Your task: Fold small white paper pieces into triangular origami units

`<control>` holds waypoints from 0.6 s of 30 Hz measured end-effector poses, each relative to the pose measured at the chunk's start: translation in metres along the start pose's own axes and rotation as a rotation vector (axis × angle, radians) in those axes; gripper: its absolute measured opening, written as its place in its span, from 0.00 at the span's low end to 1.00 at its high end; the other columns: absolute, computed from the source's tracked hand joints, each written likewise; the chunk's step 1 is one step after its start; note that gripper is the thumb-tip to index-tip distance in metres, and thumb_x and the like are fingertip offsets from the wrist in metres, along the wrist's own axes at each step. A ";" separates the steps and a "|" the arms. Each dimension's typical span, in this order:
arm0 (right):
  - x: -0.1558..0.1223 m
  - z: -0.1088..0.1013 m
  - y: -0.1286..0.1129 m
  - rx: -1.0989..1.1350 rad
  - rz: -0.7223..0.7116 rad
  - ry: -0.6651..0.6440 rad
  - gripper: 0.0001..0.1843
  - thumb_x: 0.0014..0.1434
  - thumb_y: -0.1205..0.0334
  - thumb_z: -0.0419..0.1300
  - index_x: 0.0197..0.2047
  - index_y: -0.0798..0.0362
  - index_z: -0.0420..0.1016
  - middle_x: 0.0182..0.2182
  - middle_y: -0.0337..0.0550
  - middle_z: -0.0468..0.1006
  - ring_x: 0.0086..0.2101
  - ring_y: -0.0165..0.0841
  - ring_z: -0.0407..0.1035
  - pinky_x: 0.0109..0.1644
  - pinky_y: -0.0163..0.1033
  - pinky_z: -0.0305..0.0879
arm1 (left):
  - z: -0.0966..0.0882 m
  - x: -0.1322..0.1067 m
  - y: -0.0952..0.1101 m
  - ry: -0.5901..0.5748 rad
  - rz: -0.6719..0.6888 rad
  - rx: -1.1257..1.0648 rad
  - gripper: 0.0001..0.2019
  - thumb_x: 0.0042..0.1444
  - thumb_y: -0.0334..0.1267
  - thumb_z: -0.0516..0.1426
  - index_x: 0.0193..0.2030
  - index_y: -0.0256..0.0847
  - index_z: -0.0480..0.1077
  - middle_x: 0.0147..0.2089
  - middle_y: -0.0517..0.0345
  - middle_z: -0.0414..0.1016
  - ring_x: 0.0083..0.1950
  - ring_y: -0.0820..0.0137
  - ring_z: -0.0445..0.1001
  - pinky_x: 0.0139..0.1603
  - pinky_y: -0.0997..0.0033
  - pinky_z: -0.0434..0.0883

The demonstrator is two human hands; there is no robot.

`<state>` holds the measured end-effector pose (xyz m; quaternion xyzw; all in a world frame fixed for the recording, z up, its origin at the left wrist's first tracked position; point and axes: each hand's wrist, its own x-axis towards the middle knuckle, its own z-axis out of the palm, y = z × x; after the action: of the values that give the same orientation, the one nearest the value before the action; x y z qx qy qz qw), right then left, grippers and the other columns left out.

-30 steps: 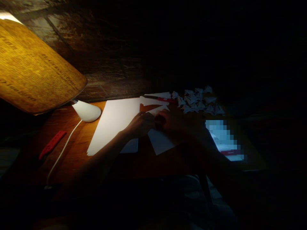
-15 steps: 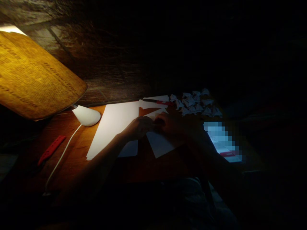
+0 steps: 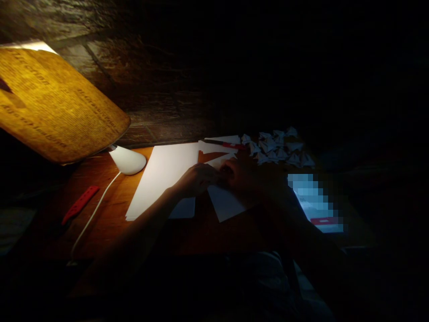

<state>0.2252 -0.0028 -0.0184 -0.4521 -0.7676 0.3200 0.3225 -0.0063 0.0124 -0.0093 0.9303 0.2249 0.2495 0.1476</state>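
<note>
My left hand [image 3: 198, 176] and my right hand [image 3: 235, 174] meet over the middle of the table, fingers curled and close together. Whatever they pinch between them is too dark and too hidden to make out. Under and around them lies a white sheet of paper [image 3: 226, 206], its lower corner showing below the hands and another part above them. To the left, partly beneath my left forearm, is a stack of white paper [image 3: 170, 167]. Just beyond the hands, a red and black tool [image 3: 231, 145] rests on smaller paper pieces [image 3: 219, 150].
Several small folded paper shapes [image 3: 268, 145] cluster at the back right. A lit phone [image 3: 313, 205] lies near my right forearm. At left stand a lamp with a yellow shade [image 3: 63, 107] and white base [image 3: 129, 161], its cord [image 3: 95, 210], and a red-handled tool [image 3: 80, 205].
The whole view has shifted slightly, so things sit a little further right. My hands stay together over the paper, with only a small change in the fingers.
</note>
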 end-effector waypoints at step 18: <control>-0.001 -0.003 -0.014 0.013 0.042 0.088 0.06 0.54 0.67 0.65 0.36 0.52 0.73 0.36 0.42 0.75 0.35 0.34 0.69 0.39 0.38 0.63 | 0.002 0.003 0.013 0.138 -0.134 -0.025 0.23 0.57 0.32 0.63 0.60 0.40 0.71 0.56 0.45 0.77 0.58 0.55 0.76 0.59 0.50 0.76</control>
<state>0.2214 -0.0084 -0.0061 -0.4798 -0.7407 0.3116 0.3523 0.0019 0.0020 -0.0046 0.8918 0.2932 0.3053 0.1595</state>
